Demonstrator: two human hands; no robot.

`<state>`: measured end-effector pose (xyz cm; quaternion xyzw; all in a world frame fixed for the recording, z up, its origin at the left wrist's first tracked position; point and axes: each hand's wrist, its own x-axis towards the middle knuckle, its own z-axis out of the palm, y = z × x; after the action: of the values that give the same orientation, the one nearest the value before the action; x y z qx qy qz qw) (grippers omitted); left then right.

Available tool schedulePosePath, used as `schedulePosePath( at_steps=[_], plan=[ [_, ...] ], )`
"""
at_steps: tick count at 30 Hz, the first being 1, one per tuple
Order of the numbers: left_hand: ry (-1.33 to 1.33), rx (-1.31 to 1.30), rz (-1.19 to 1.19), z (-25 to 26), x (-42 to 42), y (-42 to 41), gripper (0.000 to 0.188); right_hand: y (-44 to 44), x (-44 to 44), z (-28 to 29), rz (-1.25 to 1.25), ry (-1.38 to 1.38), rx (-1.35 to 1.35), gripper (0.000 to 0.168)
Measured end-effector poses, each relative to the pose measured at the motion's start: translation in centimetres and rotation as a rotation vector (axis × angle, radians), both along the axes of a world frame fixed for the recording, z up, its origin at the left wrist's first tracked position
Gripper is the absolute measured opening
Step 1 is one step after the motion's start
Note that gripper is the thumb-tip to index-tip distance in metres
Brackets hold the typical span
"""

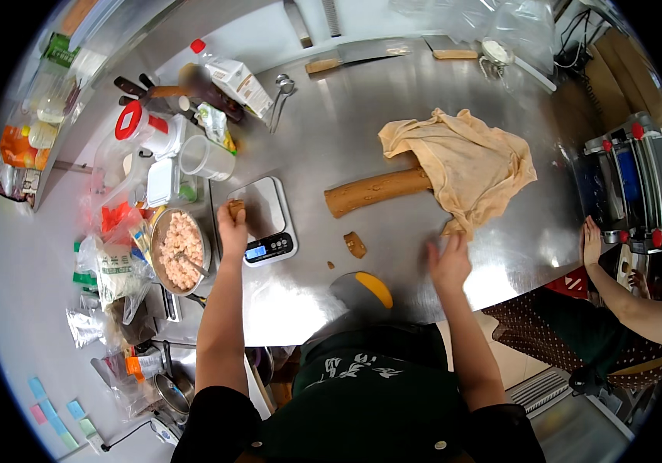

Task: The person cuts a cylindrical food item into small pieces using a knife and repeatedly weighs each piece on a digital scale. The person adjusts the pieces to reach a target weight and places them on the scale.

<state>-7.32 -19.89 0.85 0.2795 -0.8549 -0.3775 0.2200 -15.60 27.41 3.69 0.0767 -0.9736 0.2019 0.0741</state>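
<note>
A small brown dough piece [236,206] is held in my left hand [232,228], over the left side of a digital kitchen scale [262,202] with a lit display. My right hand [450,263] touches or hovers at the near corner of a beige cloth [470,162]; its fingers look slightly blurred. That cloth covers the right end of a thick brown dough log [374,191]. Between my hands lie a cut dough piece [355,245] and a tiny scrap [331,265]. Closer to me is a dough scraper [360,291] with a yellow grip.
On the left, a metal bowl [157,243] holds pale pink chunky filling and a spoon. Plastic tubs [206,159] and a carton [241,84] stand behind it. A cleaver [360,55] lies at the back. To the right, another person's hand [592,240] rests near a roller machine [635,179].
</note>
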Motion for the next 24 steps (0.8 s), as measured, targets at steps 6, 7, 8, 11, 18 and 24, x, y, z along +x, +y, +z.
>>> schedulePosePath(
  at_steps=[6,7,8,11,18,24],
  plan=[
    [0.056,-0.022,-0.135,3.5,-2.7,7.3,0.035,5.0,-5.6,-1.1,0.035,-0.132,0.104,0.046],
    [0.035,0.020,-0.176,4.3,-3.0,9.4,0.037,5.6,-6.4,-1.5,0.076,-0.185,0.111,0.043],
    [0.012,0.045,-0.225,4.4,-3.3,11.3,0.037,6.3,-7.5,-1.9,0.103,-0.219,0.153,0.039],
    [-0.003,0.046,-0.406,6.1,-4.4,17.4,0.041,8.5,-12.5,-1.2,0.172,-0.221,0.189,0.027],
    [-0.106,0.193,-0.644,6.5,-7.4,26.9,0.038,11.3,-22.7,10.1,0.122,0.144,-0.046,0.029],
    [-0.162,0.097,-0.833,4.9,-10.8,33.1,0.038,11.2,-25.1,11.1,0.219,0.073,-0.325,0.027]
  ],
)
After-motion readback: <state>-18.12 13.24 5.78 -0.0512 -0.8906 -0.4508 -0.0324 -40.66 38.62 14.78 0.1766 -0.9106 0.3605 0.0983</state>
